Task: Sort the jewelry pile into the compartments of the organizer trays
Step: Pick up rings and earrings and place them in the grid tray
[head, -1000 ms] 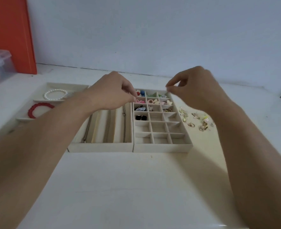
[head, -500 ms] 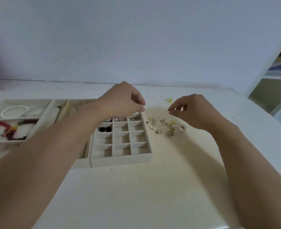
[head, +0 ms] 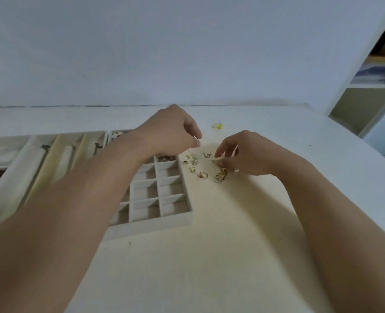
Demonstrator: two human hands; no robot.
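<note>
Right hand (head: 245,154) pinches a small pale piece among gold earrings (head: 206,167) beside the grid tray (head: 162,222); left hand (head: 171,134) curled, seemingly empty; orientations unreadable.

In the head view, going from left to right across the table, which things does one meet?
Tray with long slots holding chains → grid tray with small square compartments → loose pile of gold earrings on the table → right hand, its fingertips down in the pile.
</note>
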